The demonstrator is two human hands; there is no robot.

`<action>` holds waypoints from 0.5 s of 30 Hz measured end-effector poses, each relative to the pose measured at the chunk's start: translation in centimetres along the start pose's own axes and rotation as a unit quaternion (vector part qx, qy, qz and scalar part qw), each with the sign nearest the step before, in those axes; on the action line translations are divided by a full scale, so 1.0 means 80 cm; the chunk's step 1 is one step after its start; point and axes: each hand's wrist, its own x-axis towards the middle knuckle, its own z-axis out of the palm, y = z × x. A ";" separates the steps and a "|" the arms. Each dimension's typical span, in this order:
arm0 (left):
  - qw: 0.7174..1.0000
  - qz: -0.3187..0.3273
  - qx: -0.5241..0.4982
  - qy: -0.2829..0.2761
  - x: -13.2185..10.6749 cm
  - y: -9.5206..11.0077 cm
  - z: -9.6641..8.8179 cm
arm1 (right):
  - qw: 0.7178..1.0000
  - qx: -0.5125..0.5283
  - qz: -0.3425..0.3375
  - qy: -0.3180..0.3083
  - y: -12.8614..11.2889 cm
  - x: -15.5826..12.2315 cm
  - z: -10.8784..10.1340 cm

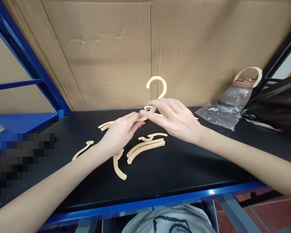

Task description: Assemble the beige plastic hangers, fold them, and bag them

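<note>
A cream hanger hook [165, 86] stands upright above the table, its curl opening to the left. My right hand [180, 121] is closed round its lower stem between thumb and fingers. My left hand [121, 129] pinches a cream hanger arm at the foot of the hook, fingertips meeting those of my right hand; most of that joint is hidden. Below my hands lie a pair of curved hanger arms [145, 149] and a small hook piece [150, 137]. Another curved hanger piece [118, 168] lies partly under my left wrist.
More cream hanger parts [105, 125] lie behind my hands, and a thin piece [83, 150] rests left of my forearm. At the right are a clear plastic bag [219, 115], a handled water bottle [242, 92] and a black bag [276, 100]. Cardboard [106, 58] walls the back.
</note>
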 end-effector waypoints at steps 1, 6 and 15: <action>1.000 -0.009 -0.009 0.001 0.001 -0.001 -0.002 | 0.999 0.005 0.040 0.013 0.004 -0.008 0.001; 0.997 -0.073 0.022 0.004 0.003 -0.006 -0.007 | 0.934 0.098 0.319 -0.130 0.032 -0.039 0.011; 0.995 -0.019 0.047 0.081 0.000 -0.009 0.000 | 0.881 0.234 0.347 -0.220 0.010 -0.034 0.013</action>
